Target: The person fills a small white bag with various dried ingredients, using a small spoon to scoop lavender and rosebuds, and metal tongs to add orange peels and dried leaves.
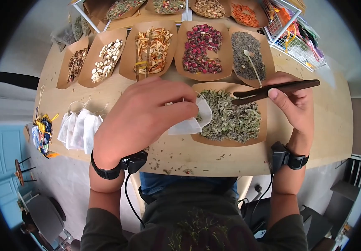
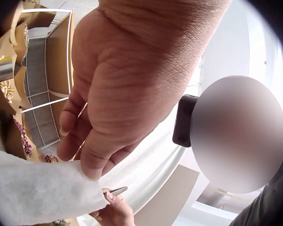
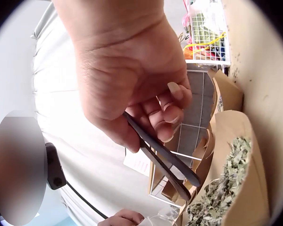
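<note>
My left hand pinches the edge of a white drawstring pouch between thumb and fingers. The pouch hangs over the left side of a paper tray of dried green leaves. In the left wrist view the pale cloth spreads below the thumb. My right hand grips dark wooden tweezers near their joined end. Their tips point left, above the leaves and close to the pouch. The right wrist view shows the two prongs slightly apart, with nothing visible between them.
Behind stand paper trays of rosebuds, orange-yellow dried strips with metal tongs, pale slices, and grey-purple buds with a spoon. Filled white pouches and patterned bags lie left. A wire basket stands back right.
</note>
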The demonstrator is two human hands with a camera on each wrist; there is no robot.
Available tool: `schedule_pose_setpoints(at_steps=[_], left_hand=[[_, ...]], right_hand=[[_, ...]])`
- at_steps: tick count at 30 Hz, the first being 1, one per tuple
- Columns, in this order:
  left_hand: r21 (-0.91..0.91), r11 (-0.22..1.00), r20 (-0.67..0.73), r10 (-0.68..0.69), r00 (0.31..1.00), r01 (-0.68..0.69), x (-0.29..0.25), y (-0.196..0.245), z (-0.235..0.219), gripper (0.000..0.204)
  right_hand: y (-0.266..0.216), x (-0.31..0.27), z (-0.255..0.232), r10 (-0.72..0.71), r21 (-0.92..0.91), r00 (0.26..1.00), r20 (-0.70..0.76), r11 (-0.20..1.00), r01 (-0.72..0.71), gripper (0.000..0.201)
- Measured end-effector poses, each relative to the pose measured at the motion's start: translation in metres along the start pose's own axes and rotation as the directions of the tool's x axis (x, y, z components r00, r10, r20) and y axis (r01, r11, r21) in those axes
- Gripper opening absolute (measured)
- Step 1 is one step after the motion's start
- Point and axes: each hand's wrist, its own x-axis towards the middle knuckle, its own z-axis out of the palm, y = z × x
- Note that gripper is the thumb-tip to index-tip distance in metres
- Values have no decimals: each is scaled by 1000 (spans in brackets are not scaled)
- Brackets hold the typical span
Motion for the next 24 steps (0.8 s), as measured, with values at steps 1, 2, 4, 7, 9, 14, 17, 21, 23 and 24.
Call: schedule_pose_setpoints(at_steps=[1, 2, 4, 7, 9, 14, 17, 21, 23, 24], left_hand=[[0, 1000, -1, -2, 1000, 2, 0, 0, 0, 16], [1, 1000, 4, 3, 1000, -3, 0, 0, -1, 16], [3, 1000, 10, 7, 1000, -7, 0, -1, -1, 16], [8, 1000, 13, 1, 1000, -1, -1, -2, 0, 16], [3, 1000, 19, 1, 1000, -1, -1, -2, 0, 16], [5, 1000, 5, -2, 1000, 2, -1, -1, -1, 17], [5, 1000, 0, -7, 1000, 7, -1, -1, -1, 17], [11, 1000, 9, -9, 1000, 9, -1, -1, -1, 17], [10, 1000, 6, -8, 1000, 8, -1, -1, 0, 17], [9, 1000, 0, -8, 1000, 8, -1, -1, 0, 17]], right_hand=[[0, 1, 1, 39, -3, 999, -20, 999, -39, 11], [0, 1, 2, 40, -3, 999, -19, 999, -40, 11], [0, 0, 9, 43, 80, 998, 46, 996, -47, 11], [-1, 3, 21, 24, 24, 991, 129, 999, -28, 11], [-2, 4, 26, 38, 1, 988, 152, 999, -39, 11], [0, 1, 23, 87, 55, 991, 105, 994, -93, 11], [-1, 3, 27, 30, 101, 998, 49, 994, -35, 10], [-1, 2, 32, 66, 73, 991, 115, 994, -75, 10], [-3, 0, 28, 99, 52, 991, 88, 993, -103, 9], [-4, 0, 27, 97, 52, 991, 88, 993, -102, 9]])
